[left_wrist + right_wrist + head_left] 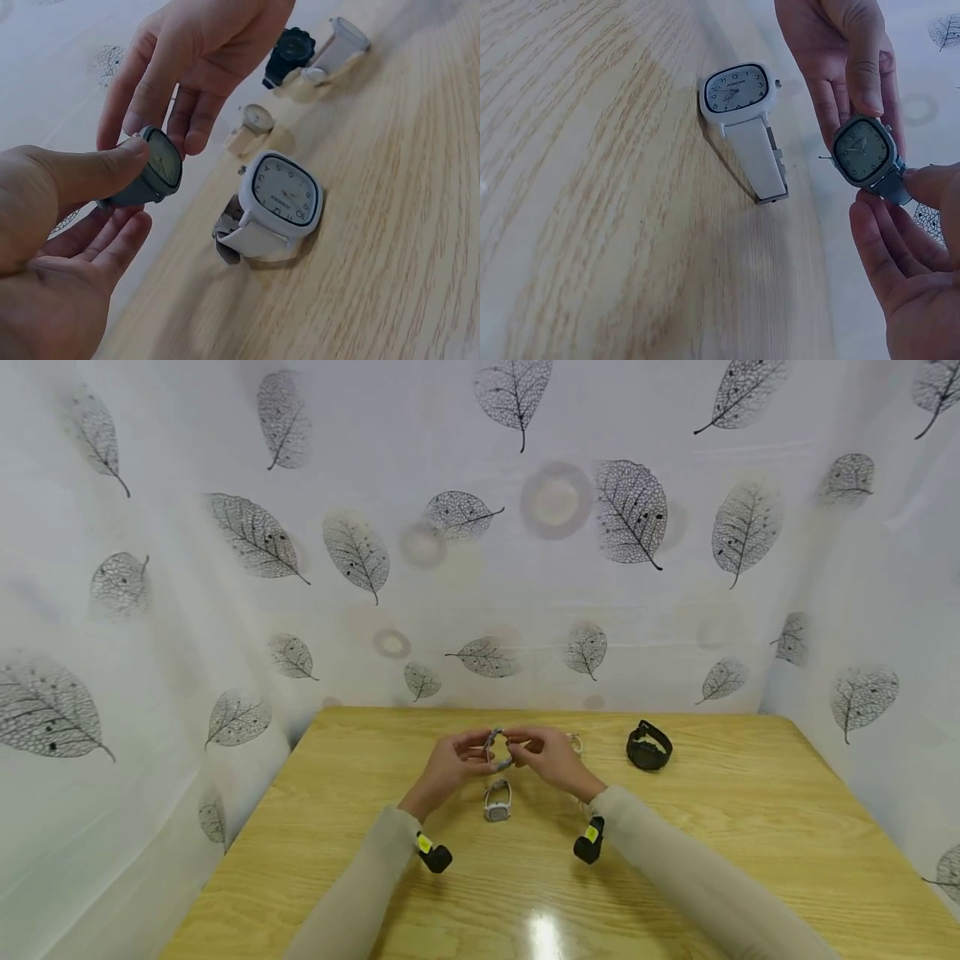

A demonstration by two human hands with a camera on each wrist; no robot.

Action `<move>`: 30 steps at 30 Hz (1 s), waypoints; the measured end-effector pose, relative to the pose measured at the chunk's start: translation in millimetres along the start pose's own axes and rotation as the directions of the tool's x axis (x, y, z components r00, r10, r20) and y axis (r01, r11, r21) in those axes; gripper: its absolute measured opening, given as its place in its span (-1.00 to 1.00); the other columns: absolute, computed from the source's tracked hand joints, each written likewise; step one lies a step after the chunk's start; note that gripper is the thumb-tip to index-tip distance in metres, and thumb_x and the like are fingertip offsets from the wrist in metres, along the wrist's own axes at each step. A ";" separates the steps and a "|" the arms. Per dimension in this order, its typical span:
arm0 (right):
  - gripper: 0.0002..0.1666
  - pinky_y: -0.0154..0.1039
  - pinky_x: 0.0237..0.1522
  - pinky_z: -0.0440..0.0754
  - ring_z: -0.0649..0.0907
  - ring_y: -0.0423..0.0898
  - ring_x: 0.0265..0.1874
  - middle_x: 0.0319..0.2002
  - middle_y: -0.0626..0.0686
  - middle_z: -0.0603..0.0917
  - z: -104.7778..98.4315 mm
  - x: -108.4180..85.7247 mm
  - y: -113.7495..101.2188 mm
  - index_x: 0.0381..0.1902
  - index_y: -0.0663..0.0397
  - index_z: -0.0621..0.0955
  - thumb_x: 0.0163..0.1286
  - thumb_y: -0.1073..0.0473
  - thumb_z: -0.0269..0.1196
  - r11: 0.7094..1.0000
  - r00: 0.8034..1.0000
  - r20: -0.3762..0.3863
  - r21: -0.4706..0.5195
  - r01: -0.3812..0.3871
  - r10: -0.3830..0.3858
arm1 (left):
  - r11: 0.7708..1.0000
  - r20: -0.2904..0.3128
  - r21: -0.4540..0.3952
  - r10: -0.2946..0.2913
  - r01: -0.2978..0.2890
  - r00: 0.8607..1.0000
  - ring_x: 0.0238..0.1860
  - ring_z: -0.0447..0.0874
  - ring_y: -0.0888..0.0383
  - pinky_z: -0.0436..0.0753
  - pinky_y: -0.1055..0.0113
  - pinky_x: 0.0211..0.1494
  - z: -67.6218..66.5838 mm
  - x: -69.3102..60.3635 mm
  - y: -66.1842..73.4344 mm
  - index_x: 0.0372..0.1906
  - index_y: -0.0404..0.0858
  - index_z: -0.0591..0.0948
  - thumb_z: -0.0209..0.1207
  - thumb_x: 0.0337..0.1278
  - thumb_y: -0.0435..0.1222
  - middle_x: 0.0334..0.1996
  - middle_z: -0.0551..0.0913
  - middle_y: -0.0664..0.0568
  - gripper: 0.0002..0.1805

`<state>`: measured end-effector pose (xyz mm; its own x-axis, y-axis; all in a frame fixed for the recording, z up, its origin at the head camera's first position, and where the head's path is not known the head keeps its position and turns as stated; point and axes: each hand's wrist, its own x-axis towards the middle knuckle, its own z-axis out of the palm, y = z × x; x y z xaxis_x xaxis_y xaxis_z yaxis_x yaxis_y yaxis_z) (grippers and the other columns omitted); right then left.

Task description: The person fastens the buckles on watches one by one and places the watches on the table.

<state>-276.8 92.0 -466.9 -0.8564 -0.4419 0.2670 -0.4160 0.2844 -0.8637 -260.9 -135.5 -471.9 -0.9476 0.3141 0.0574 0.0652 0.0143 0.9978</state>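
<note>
Between my two hands, raised over the table, is a grey-blue wristwatch point(163, 160) with a rounded square face and a matching strap. My left hand point(450, 767) pinches it with the thumb, as the left wrist view shows. With thumb and fingers, my right hand point(551, 758) holds the strap point(894, 187) in the right wrist view. Below the hands a white wristwatch point(497, 811) stands on the table, its square dial point(736, 88) facing up and its strap curled beneath. Some fingertips behind the held watch are hidden.
A black wristwatch point(648, 754) stands at the right on the wooden table point(720, 843). Behind my right hand is a pale watch point(576, 743), partly covered. A small beige-strapped watch point(257, 118) also shows in the left wrist view. Leaf-print curtain point(480, 593) surrounds the table.
</note>
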 end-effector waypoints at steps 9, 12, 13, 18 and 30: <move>-0.52 0.09 -0.12 0.76 0.80 0.13 -0.16 0.28 0.23 0.60 -0.6 -1.8 1.5 0.35 0.09 0.58 0.53 0.17 0.28 1.000 1.000 0.021 -0.019 0.000 0.001 | 0.997 -0.024 0.052 0.054 -0.053 0.998 0.17 0.63 -0.28 0.70 0.27 0.10 1.1 -1.2 -2.3 0.36 -0.33 0.55 0.40 0.20 -0.46 0.20 0.61 -0.33 -0.40; -0.46 0.06 -0.13 0.76 0.79 0.13 -0.13 0.31 0.22 0.59 -2.9 -1.0 -0.4 0.40 0.05 0.55 0.51 0.15 0.31 0.999 0.998 0.055 -0.038 -0.008 0.011 | 0.997 -0.031 0.049 0.067 -0.065 0.997 0.14 0.67 -0.21 0.71 0.25 0.10 -1.3 0.0 -4.7 0.35 -0.35 0.55 0.39 0.20 -0.47 0.16 0.62 -0.36 -0.41; -0.44 0.04 -0.13 0.76 0.78 0.13 -0.12 0.30 0.25 0.59 -3.6 -0.5 -0.8 0.41 0.05 0.53 0.50 0.15 0.32 0.999 0.998 0.068 -0.043 -0.009 0.012 | 0.997 -0.033 0.047 0.066 -0.065 0.997 0.12 0.68 -0.18 0.71 0.25 0.10 -2.3 0.1 -5.4 0.35 -0.36 0.55 0.39 0.20 -0.47 0.16 0.61 -0.40 -0.42; -0.36 -0.04 -0.08 0.76 0.77 0.06 -0.06 0.33 0.28 0.56 -5.5 2.1 -1.6 0.45 0.04 0.49 0.46 0.17 0.36 0.999 0.991 0.127 -0.045 -0.025 0.030 | 0.998 -0.044 0.032 0.049 -0.047 0.998 0.11 0.70 -0.11 0.71 0.25 0.12 -5.9 0.3 -7.6 0.35 -0.37 0.55 0.40 0.19 -0.48 0.17 0.58 -0.46 -0.41; -0.38 0.08 0.04 0.72 0.76 0.01 -0.04 0.40 0.22 0.48 -4.7 28.2 -1.0 0.45 0.07 0.49 0.47 0.22 0.33 0.995 0.981 0.173 -0.051 -0.085 0.092 | 0.992 -0.092 0.122 0.042 -0.030 0.995 0.18 0.67 -0.16 0.68 0.18 0.17 -15.1 8.8 -1.7 0.32 -0.40 0.56 0.39 0.24 -0.39 0.24 0.57 -0.40 -0.44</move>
<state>-302.0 83.3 -456.5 -0.8254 -0.5541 0.1081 -0.3568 0.3636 -0.8605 -274.0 -147.1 -472.6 -0.9689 0.2257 0.1019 0.1315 0.1202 0.9840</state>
